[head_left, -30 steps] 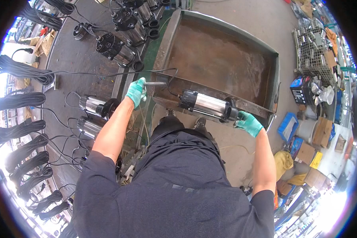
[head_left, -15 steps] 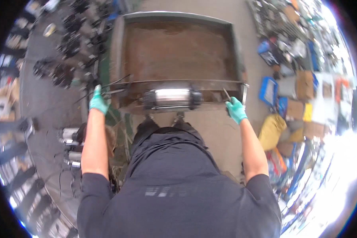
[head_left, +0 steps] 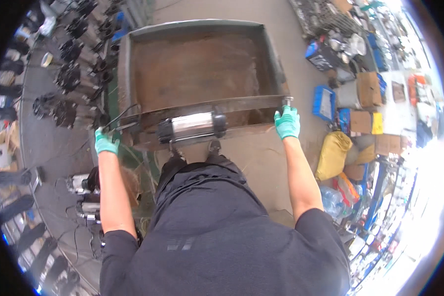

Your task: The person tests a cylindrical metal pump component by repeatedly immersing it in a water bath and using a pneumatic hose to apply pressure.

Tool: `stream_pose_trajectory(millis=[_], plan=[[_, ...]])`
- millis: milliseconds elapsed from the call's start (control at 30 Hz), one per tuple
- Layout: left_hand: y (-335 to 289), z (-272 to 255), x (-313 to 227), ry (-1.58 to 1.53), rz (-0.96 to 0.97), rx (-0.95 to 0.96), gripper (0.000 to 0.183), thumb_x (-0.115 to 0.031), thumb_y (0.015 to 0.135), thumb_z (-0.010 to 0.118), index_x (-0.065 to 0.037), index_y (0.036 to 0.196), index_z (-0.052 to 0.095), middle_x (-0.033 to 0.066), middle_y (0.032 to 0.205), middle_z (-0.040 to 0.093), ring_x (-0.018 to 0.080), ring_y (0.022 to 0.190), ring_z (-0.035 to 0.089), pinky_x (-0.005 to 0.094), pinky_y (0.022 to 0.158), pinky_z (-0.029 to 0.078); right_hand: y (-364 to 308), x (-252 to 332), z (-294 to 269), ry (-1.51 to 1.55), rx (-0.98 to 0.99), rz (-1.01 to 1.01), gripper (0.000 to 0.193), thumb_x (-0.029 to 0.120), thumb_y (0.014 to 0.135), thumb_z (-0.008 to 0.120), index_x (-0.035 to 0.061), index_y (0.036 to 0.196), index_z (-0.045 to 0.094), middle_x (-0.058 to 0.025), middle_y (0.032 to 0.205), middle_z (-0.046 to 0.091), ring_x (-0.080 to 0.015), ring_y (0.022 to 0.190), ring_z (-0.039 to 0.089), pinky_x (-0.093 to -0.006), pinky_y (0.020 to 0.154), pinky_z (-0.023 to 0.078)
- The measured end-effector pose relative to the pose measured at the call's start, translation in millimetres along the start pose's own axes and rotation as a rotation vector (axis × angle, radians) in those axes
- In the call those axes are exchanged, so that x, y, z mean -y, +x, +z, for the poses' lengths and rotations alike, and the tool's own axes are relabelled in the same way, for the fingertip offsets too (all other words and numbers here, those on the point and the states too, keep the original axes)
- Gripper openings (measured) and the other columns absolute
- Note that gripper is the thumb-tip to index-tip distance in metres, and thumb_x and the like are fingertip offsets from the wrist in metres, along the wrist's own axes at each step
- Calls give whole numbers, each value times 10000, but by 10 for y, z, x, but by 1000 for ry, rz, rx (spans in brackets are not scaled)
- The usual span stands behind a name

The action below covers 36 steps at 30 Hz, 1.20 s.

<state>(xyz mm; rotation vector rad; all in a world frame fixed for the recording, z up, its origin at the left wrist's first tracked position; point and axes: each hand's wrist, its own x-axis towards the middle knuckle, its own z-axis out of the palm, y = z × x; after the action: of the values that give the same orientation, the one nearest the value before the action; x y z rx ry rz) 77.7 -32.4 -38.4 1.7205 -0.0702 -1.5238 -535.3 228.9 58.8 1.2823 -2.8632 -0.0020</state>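
Observation:
A cylindrical motor-like unit (head_left: 192, 126), silver in the middle with black ends, lies across the near part of a rusty metal tank (head_left: 124, 74). A black cable (head_left: 126, 111) curves from beside its left end to my left hand (head_left: 106, 142), which wears a green glove. The fingers are closed around the cable end; the grip is partly hidden. At the tank's near right corner, my green-gloved right hand (head_left: 287, 124) is closed just below a small silver metal piece (head_left: 287, 100). What lies inside its fingers is covered.
Several black parts (head_left: 66, 74) crowd the bench on the left. Two more silver-and-black cylinders (head_left: 86, 207) lie beside my left forearm. On the right are a blue crate (head_left: 324, 103), a yellow sack (head_left: 333, 155) and cardboard boxes (head_left: 369, 89).
My view has shifted, and the tank and cylinder appear further left and slightly tilted. The thin rod in my right hand no longer shows; that hand has moved up to the tank corner.

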Motion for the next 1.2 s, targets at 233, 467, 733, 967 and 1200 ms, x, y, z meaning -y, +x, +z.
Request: stream_pose_trajectory(millis=[233,467,733,967,1200], plan=[[-1690,142,-396,-532,299,288,289,-284,1017,528,-36,978,671,165,1050,728,370,1054,690,528,907,595,-637,1652,-759,215,408,-406,570,514,973,552,87,1348,518,-236,988,713,-414,931,697,-502,842,542],[-2906,-134,-1141,-477,567,889,252,-234,1058,509,-33,965,629,59,908,619,208,856,592,326,603,537,-358,1180,-367,583,460,-238,358,275,987,521,136,1316,539,-255,1012,708,-473,938,670,-525,839,528],[-3301,776,-696,-387,570,991,300,-224,1069,501,32,1053,657,139,1047,661,271,1049,613,307,774,577,-101,332,807,233,258,-180,276,231,966,578,116,1217,574,-246,913,713,-449,882,693,-530,774,556],[-3195,861,-688,-475,523,1053,290,-237,1066,508,0,1072,675,169,1080,692,353,1143,628,385,796,615,-33,119,1267,339,200,-339,335,127,886,651,69,1183,507,-236,942,718,-442,897,696,-490,746,575],[-3227,832,-658,-486,552,1028,287,-231,1069,499,-5,1073,676,171,1075,694,367,1127,642,386,787,618,-39,146,1141,307,171,-388,347,119,890,639,76,1229,577,-209,1004,723,-412,946,693,-448,773,575]])
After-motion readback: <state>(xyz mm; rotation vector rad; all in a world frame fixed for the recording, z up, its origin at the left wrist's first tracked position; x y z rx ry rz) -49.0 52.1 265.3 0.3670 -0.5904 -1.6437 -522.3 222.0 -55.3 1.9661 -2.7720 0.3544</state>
